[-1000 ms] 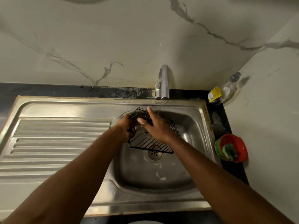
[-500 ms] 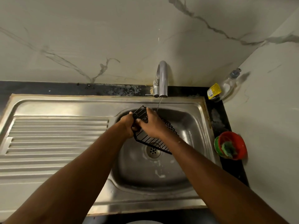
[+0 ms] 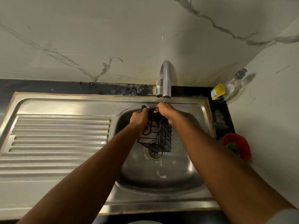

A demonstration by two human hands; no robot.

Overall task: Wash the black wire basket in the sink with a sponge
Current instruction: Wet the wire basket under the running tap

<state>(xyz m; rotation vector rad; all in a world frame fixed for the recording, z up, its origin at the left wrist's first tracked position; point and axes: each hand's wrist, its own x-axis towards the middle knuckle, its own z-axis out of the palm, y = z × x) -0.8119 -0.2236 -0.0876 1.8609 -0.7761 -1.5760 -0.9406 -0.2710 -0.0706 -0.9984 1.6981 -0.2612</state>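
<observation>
No legible text is showing anywhere in the head view. A yellow paper label is sitting on the clear plastic pump bottle leaning in the far right corner of the black counter. Its print is showing too small to read.

The single wide-angle head view looks forward and steeply down from above and in front of the sink, near enough that its basin fills the centre, with the tap and wall across the top.
</observation>
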